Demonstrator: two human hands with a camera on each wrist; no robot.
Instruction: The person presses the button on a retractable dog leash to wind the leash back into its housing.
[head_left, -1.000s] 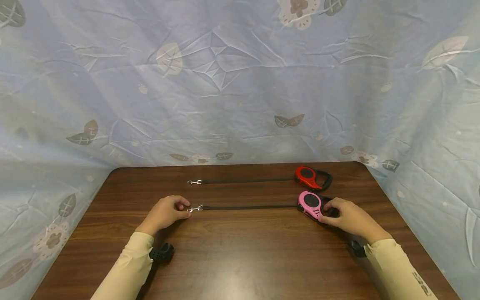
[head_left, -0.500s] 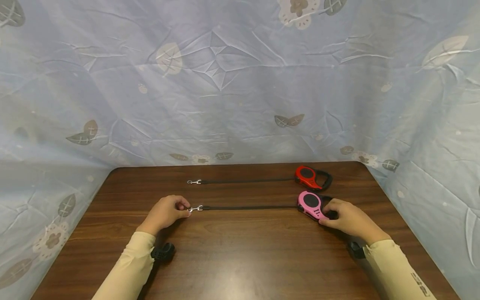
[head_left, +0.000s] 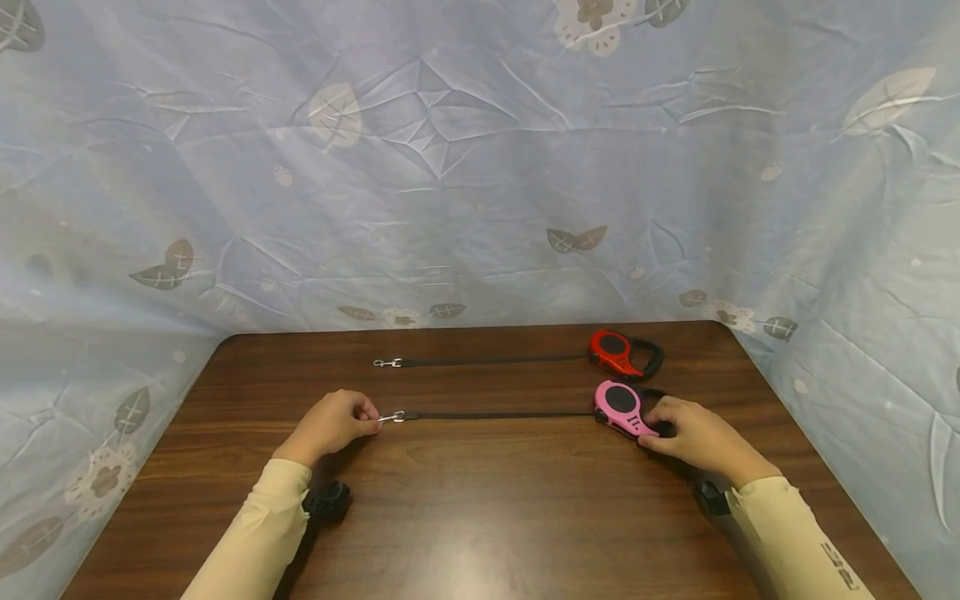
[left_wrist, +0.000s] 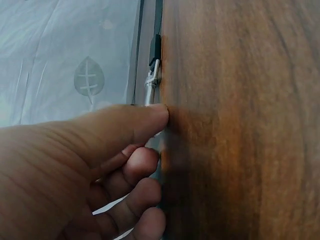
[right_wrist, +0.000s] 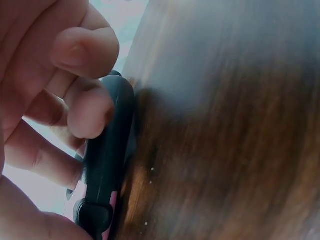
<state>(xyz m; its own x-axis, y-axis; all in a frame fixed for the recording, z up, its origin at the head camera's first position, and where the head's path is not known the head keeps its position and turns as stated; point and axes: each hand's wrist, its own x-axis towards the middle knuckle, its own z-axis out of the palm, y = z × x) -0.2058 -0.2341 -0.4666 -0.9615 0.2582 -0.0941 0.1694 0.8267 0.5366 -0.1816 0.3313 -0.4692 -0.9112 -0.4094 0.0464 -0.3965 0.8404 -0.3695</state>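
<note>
In the head view a pink retractable dog leash (head_left: 619, 400) lies on the wooden table, its black cord (head_left: 495, 415) drawn out straight to the left. At the cord's end is a silver snap hook (head_left: 393, 417). My left hand (head_left: 330, 429) pinches that hook between thumb and index finger; the thumb hides its tip in the left wrist view. At the other end, my right hand (head_left: 697, 433) holds the pink leash by its black handle (right_wrist: 107, 135), with the thumb against the pink casing. Part of the handle is hidden behind the fingers.
Behind it, a red retractable leash (head_left: 611, 353) lies close to the pink one, its cord (head_left: 495, 361) stretched parallel and ending in another snap hook (head_left: 388, 363). A patterned cloth (head_left: 480, 208) hangs around the table's (head_left: 480, 508) back and sides.
My left fingertips cover slightly more of the snap hook's end. The right thumb has slid a little along the pink casing towards the handle. Both leashes stay essentially in place.
</note>
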